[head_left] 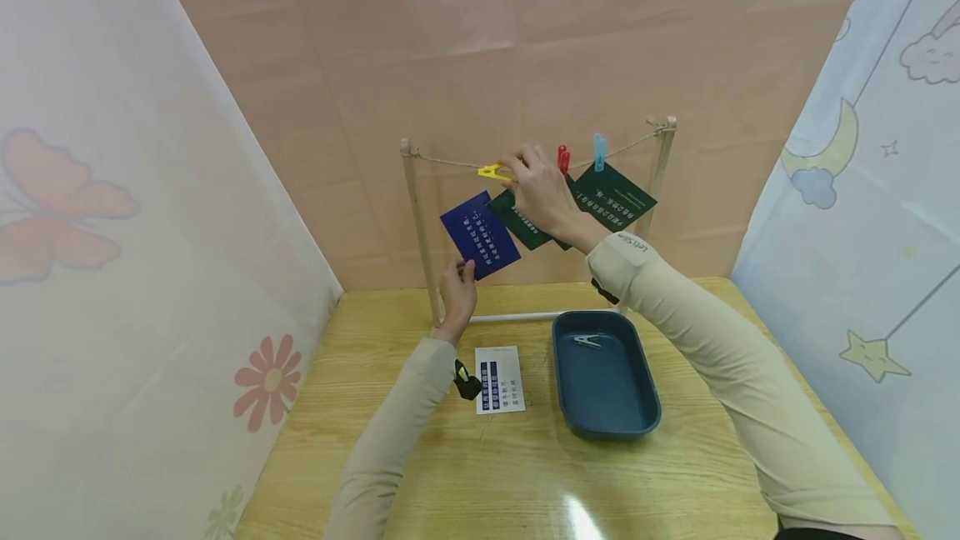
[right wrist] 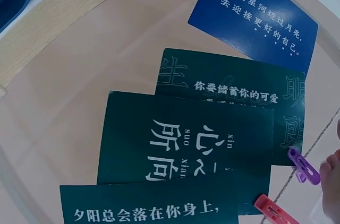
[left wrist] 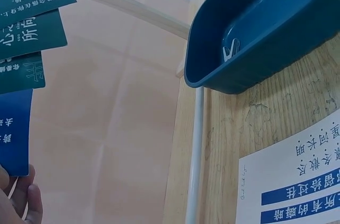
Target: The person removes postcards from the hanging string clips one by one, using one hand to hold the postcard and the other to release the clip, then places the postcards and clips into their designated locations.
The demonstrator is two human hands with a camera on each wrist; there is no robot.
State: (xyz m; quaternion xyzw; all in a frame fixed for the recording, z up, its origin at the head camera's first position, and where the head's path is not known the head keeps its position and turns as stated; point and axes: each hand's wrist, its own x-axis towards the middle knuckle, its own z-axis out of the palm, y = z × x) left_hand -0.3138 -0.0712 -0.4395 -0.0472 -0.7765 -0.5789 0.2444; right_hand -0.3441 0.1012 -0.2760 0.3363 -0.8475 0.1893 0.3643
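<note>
Three green cards [head_left: 617, 194] hang overlapping on the cord [head_left: 450, 162] of a wooden frame [head_left: 422, 232], standing on the table [head_left: 315, 407]. Clips, right to left: light blue clip [head_left: 599, 153], red clip [head_left: 563, 158], purple clip [right wrist: 304, 166]. Blue card [head_left: 480, 236] is tilted, below the cord, just left of the leftmost green one; can't tell if those two touch. Left hand [head_left: 457, 294] pinches the blue card near its lower corner, thumb against fingers. Right hand [head_left: 542, 194] is up at the cord, pinching a yellow clip [head_left: 492, 172] above the blue card; can't tell whether that clip's jaws are spread. White card [head_left: 500, 382] lies flat on the table, printed side up, near the left wrist. Dark blue tray [head_left: 607, 398] sits to its right, one pale clip [head_left: 587, 342] inside, toward the far end. White bar [head_left: 517, 317] runs low along the frame, behind the white card. Both sleeves beige.
</note>
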